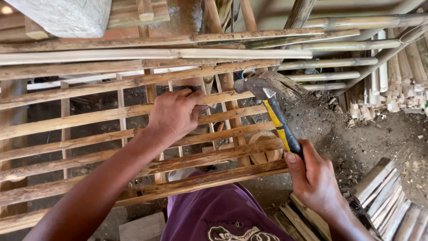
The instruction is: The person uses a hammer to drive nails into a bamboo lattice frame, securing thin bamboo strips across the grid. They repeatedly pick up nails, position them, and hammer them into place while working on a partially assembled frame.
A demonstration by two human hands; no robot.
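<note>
My right hand (314,176) grips the yellow-and-black handle of a claw hammer (273,114). Its steel head hovers over the right end of a frame of split bamboo slats (89,118). My left hand (176,114) rests on the middle of that frame, fingers curled over a slat just left of the hammer head. I cannot tell whether the fingers pinch a nail. The slats run left to right, fixed across thinner upright strips. My purple shirt (214,214) shows below the frame.
Long bamboo poles (339,44) lie stacked beyond the frame. Bundles of short cut bamboo pieces (401,85) stand at the right. More split strips (385,196) lie on the dirt floor at the lower right. A wooden block (138,227) sits at the bottom.
</note>
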